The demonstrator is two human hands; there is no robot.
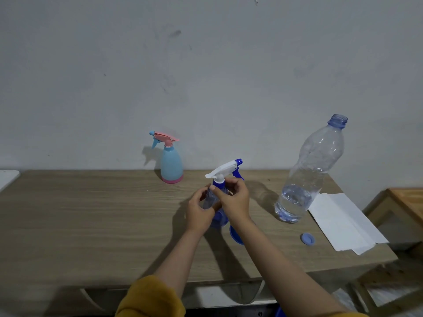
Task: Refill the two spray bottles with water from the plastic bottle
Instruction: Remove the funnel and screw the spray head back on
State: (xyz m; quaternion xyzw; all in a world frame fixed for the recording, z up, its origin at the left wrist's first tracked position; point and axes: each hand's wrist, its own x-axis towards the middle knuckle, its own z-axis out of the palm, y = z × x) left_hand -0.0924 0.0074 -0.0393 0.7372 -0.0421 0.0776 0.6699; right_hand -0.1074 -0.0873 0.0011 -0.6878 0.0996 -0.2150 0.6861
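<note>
A clear blue spray bottle (211, 199) with a white and blue trigger head (225, 170) stands mid-table. My left hand (200, 210) grips its body. My right hand (235, 199) holds the blue collar just under the trigger head. A light blue spray bottle (171, 164) with a pink trigger and pink base stands upright by the wall. The clear plastic bottle (311, 172) stands open at the right, water filling its lower part. Its blue cap (307, 239) lies on the table in front of it.
A blue funnel-like rim (235, 236) shows behind my right forearm. White paper sheets (345, 221) lie at the table's right end. A wooden stool (405, 202) stands to the right. The wooden table (91, 213) backs onto a grey wall.
</note>
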